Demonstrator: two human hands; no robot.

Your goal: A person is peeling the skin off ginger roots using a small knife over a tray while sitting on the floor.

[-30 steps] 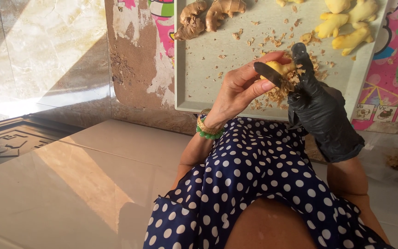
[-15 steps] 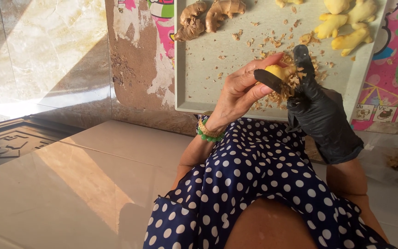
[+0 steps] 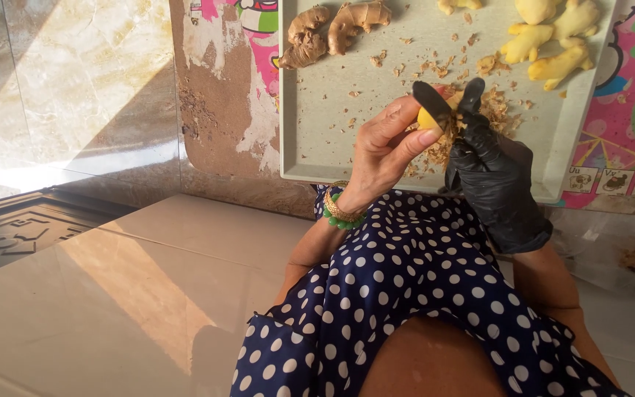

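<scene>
The left hand [image 3: 385,151] is bare and holds a small yellow piece of ginger [image 3: 428,117]. Its fingers [image 3: 398,121] are pinched tight on the piece. The right hand [image 3: 492,176] wears a black glove. Its fingers are closed on a knife with a dark blade [image 3: 432,101]. The blade rests against the far side of the ginger piece. Both hands are over the near part of a pale grey tray [image 3: 317,140].

In the tray, at the far left, lie two brown ginger roots [image 3: 332,29] with the skin still on. At the far right lie several peeled yellow ginger pieces [image 3: 553,37], close together. Small brown bits of peel [image 3: 490,110] are spread across the middle of the tray, with a thicker pile under the hands.

The tray sits on a bright mat [image 3: 626,140] with pink and green pictures. The mat lies on a shiny tan floor [image 3: 112,294]. Green and gold bracelets [image 3: 341,213] are on the left wrist. Nearest is a dark blue dress with white dots [image 3: 420,294].
</scene>
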